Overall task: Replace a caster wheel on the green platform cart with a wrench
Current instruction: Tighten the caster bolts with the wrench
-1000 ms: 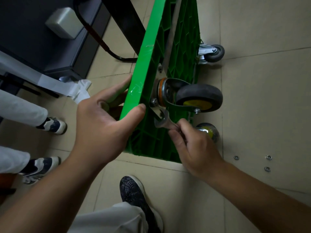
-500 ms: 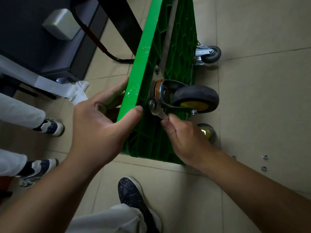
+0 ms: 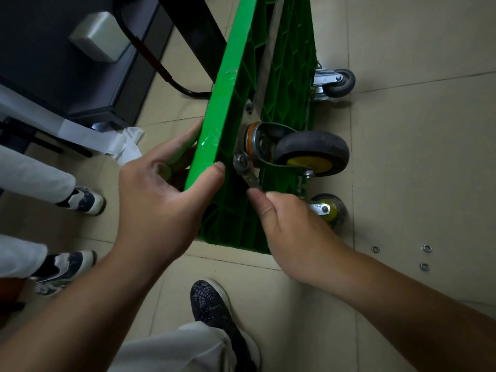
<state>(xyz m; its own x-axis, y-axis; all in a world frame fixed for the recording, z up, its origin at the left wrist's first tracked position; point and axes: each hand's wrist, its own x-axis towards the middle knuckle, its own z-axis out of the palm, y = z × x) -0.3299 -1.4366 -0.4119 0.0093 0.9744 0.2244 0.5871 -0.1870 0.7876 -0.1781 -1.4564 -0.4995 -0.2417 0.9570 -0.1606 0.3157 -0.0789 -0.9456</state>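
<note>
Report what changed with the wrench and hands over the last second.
The wrench head moved up onto the mounting nut beside the caster wheel, the right hand following with its grip on the handle. The left hand still holds the tipped green platform cart; floor washers unmoved.

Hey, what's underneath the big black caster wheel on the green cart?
Below the big caster wheel sits a second wheel with a yellow hub and metal bracket. The right hand covers its left side, so whether it is bolted to the green cart cannot be seen.
</note>
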